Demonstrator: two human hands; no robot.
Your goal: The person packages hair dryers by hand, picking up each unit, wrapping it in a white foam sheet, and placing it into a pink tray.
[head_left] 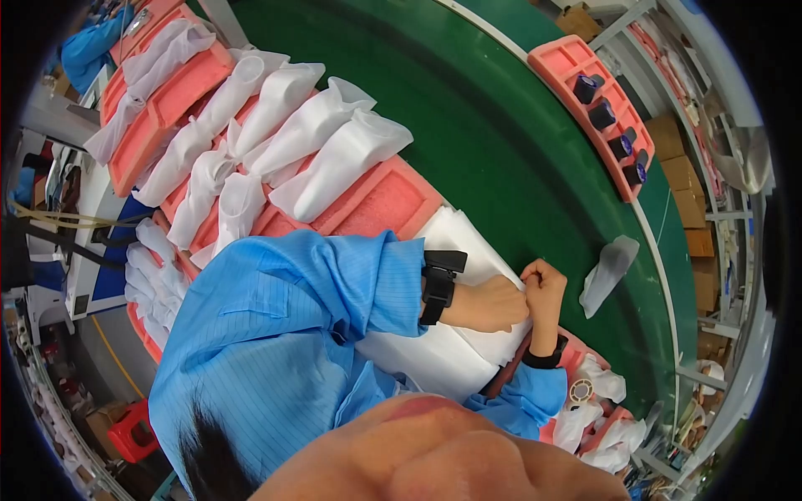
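A stack of white foam packing sheets or sleeves [459, 238] lies in front of me. Over its right edge my two hands meet, knuckles nearly touching. My left hand [489, 303] is closed, resting across the white stack, its fingertips turned out of sight. My right hand [544, 294] is also closed, its fingers curled in beside the left one. Whatever the two hands pinch is hidden between them. On the green tabletop [451, 125], just right of my right hand, lies a loose translucent white sleeve [609, 275].
To the left, pink foam trays [388, 200] carry several objects wrapped in white sleeves [347, 167]. Another pink tray [576, 63] at the far right holds several dark cylindrical parts [601, 114]. A pink tray with wrapped pieces [603, 380] sits near my right forearm. A red stool [132, 432] stands lower left.
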